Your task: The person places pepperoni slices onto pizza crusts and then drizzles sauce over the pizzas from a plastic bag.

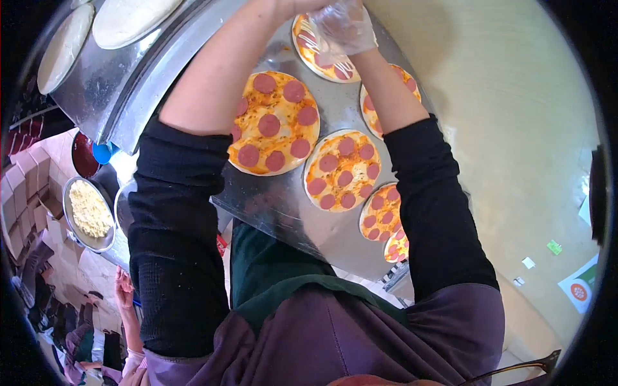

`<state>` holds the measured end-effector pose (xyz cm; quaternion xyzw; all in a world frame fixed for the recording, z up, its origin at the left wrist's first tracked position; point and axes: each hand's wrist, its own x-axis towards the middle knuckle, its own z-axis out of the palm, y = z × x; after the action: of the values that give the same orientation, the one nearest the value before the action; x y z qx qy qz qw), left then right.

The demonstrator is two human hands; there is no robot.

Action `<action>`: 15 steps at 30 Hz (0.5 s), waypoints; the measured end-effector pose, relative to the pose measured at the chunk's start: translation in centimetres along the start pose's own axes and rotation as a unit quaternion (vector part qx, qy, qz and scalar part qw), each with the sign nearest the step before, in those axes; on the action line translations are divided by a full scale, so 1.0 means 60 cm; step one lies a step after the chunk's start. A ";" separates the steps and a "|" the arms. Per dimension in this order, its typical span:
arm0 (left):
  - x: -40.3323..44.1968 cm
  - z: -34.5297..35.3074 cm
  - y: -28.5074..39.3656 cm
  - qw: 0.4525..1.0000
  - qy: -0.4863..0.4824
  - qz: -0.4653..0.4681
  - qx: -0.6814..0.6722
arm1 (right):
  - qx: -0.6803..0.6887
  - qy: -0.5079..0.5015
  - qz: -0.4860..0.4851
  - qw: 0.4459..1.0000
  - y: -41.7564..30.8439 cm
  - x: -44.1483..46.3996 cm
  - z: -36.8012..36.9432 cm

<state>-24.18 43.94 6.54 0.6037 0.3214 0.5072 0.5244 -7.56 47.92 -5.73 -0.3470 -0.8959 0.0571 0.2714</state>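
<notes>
Metal table (277, 215), pizzas (268, 125) near its edge, gloved right hand (341, 31) over one

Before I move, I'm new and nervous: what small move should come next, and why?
Probably lift the gloved right hand slightly: it hides part of the white-striped pizza, so I can't tell whether the stripes are complete there.

No text, labels or numbers are legible

The top edge cut off most of the left hand (302, 5), leaving its grip unclear. The gloved right hand (342, 29) hid part of the sauce-striped pizza (322, 64) beneath it.
</notes>
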 end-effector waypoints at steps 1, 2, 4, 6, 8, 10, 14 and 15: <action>-0.021 0.021 0.031 0.998 0.008 -0.065 -0.004 | -0.001 -0.002 -0.004 1.000 -0.033 -0.006 -0.038; -0.028 0.036 0.050 0.991 0.016 -0.129 -0.008 | -0.167 -0.091 -0.020 0.981 -0.089 -0.011 -0.101; -0.006 0.048 -0.011 0.989 0.018 -0.013 0.146 | -0.330 -0.181 -0.037 0.926 -0.113 -0.022 -0.145; -0.005 0.041 -0.013 0.993 0.021 -0.012 0.113 | -0.217 -0.174 0.065 0.958 -0.100 -0.052 -0.148; -0.007 0.029 -0.010 0.996 0.021 -0.013 0.084 | -0.313 -0.293 0.064 0.901 -0.140 -0.005 -0.172; -0.009 0.016 -0.005 0.998 0.022 -0.015 0.064 | -0.395 -0.401 0.060 0.824 -0.142 0.009 -0.146; -0.011 0.001 0.001 0.999 0.025 -0.026 0.025 | -0.027 0.052 -0.042 0.997 -0.016 0.006 0.007; -0.010 0.000 0.000 0.999 0.025 -0.027 0.026 | -0.024 0.059 -0.035 0.997 -0.015 0.013 0.012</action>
<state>-24.32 43.37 6.39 0.5955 0.3633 0.4993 0.5140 -8.97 47.80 -5.72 -0.3249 -0.8909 0.0051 0.3174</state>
